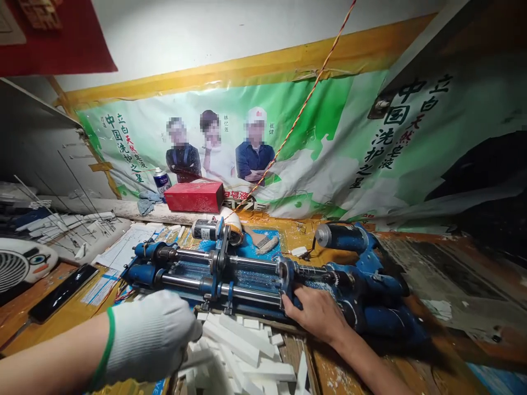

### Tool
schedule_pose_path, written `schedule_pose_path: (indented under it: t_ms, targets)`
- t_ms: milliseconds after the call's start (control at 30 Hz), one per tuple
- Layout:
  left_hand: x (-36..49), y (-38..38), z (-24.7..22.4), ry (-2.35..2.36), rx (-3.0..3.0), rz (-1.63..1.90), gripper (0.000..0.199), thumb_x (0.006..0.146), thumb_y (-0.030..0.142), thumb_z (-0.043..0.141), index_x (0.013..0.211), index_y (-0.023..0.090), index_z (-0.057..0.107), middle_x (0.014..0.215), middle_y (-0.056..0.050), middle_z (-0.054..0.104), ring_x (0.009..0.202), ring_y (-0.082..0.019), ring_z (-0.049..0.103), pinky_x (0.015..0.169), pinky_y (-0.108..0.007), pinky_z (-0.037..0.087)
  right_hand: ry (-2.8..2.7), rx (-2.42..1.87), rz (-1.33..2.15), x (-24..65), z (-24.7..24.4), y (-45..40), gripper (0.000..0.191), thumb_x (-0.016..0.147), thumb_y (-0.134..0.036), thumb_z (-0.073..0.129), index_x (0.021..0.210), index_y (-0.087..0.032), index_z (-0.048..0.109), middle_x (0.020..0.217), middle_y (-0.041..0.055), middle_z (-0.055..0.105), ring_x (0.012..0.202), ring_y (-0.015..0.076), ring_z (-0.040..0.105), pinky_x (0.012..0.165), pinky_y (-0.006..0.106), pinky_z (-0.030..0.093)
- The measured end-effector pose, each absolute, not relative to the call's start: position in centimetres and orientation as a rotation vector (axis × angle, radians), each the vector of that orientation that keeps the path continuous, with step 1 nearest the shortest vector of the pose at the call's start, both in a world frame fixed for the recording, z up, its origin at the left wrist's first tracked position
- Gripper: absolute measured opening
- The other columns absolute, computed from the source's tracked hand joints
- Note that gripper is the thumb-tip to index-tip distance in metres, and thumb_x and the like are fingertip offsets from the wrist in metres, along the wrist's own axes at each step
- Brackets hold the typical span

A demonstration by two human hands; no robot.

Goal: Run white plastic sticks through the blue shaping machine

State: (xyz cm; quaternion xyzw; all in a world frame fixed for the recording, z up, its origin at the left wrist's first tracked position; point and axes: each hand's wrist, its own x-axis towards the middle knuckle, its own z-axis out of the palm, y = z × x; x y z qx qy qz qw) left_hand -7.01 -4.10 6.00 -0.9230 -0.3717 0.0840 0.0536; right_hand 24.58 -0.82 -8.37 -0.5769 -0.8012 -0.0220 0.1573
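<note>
A blue metal machine [230,269] with steel rods and two small motors lies across the workbench. My right hand [315,312], bare, rests against its front edge near the middle clamp, fingers touching the blue frame. My left hand [150,337] wears a white knit glove with a green cuff and hovers over a pile of white foam strips [242,345] in front of the machine. Its fingers curl downward, and whether it holds a strip is hidden.
A red box [194,196] and a spray can [161,180] stand at the back by the green poster wall. A black phone [61,292] and a white fan [18,263] lie at the left. A red-yellow twisted cord [304,104] runs up from the machine.
</note>
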Motion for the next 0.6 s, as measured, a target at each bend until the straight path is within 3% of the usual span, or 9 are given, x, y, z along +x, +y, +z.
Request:
schedule_pose_path:
  t_ms: [100, 167, 300, 467, 600]
  targets:
    - [-6.1, -5.0, 4.3, -1.138, -2.846, 0.62, 0.026, 0.08, 0.015, 0.04, 0.091, 0.025, 0.061, 0.058, 0.001, 0.061, 0.045, -0.015, 0.053, 0.044, -0.023, 0.037, -2.264, -1.664, -0.093, 23.5, -8.0, -1.0, 0.031, 0.087, -0.04, 0.039, 0.081, -0.02, 0.062, 0.075, 0.0023, 0.067, 0.066, 0.0159, 0.061, 0.058, 0.027, 0.03]
    - [-3.9, -4.7, 1.8, -1.18, -2.826, 0.616, 0.029, 0.081, 0.018, 0.041, 0.104, 0.025, 0.057, 0.064, -0.002, 0.064, 0.05, -0.018, 0.059, 0.047, -0.024, 0.041, -2.253, -1.688, -0.12, 23.0, -7.7, -1.3, 0.031, 0.087, -0.041, 0.04, 0.08, -0.021, 0.062, 0.074, 0.0021, 0.067, 0.065, 0.016, 0.061, 0.056, 0.027, 0.029]
    - [-0.7, -4.0, -2.4, -1.28, -2.753, 0.578, 0.02, 0.081, 0.021, 0.043, 0.092, 0.022, 0.06, 0.069, -0.007, 0.066, 0.06, -0.023, 0.064, 0.053, -0.031, 0.047, -2.234, -1.708, -0.163, 22.9, -7.3, -1.8, 0.031, 0.087, -0.042, 0.04, 0.078, -0.021, 0.062, 0.074, 0.0022, 0.067, 0.064, 0.0158, 0.061, 0.056, 0.027, 0.028]
    - [-1.0, -1.8, -2.0, -1.201, -2.755, 0.028, 0.011, 0.083, 0.03, 0.048, 0.085, 0.025, 0.057, 0.072, 0.0, 0.063, 0.061, -0.016, 0.061, 0.06, -0.027, 0.049, -2.222, -1.676, -0.128, 23.2, -7.3, -2.0, 0.03, 0.088, -0.041, 0.04, 0.083, -0.021, 0.061, 0.076, 0.0022, 0.067, 0.067, 0.0159, 0.062, 0.057, 0.026, 0.029]
    - [-1.4, 2.0, -1.0, -0.832, -2.623, -0.62, 0.015, 0.087, 0.019, 0.039, 0.091, 0.021, 0.054, 0.09, -0.002, 0.062, 0.091, -0.015, 0.058, 0.094, -0.038, 0.042, -2.208, -1.665, -0.077, 23.2, -7.1, -2.0, 0.029, 0.087, -0.042, 0.04, 0.088, -0.022, 0.061, 0.078, 0.0019, 0.067, 0.069, 0.0164, 0.062, 0.058, 0.026, 0.03]
